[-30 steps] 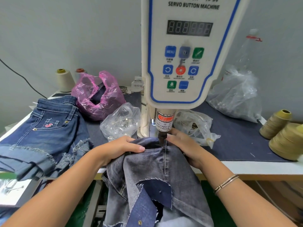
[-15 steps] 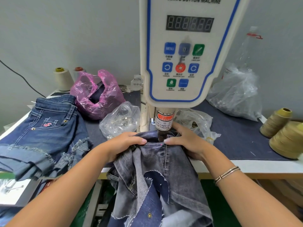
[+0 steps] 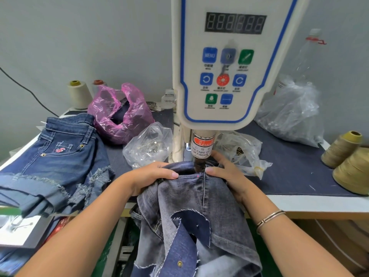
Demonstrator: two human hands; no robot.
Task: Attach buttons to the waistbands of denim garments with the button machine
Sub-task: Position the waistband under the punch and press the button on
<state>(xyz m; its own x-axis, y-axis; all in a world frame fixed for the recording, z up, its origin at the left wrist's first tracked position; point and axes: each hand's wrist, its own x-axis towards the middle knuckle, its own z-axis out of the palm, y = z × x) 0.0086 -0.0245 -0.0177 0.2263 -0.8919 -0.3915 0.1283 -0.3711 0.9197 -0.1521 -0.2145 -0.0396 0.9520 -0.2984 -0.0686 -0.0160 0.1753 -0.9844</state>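
Gripping waistband [image 3: 191, 172], left hand [image 3: 148, 177], right hand [image 3: 226, 172]

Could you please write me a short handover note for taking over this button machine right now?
Left hand and right hand: both grip the grey denim garment at its waistband, either side of the button machine punch.
Waistband sits under the punch; whether its button is set is hidden.
Blue denim shorts lie to the left, bagged metal parts by the machine.
Left: confirm the press, keeping fingers clear, then withdraw the garment.
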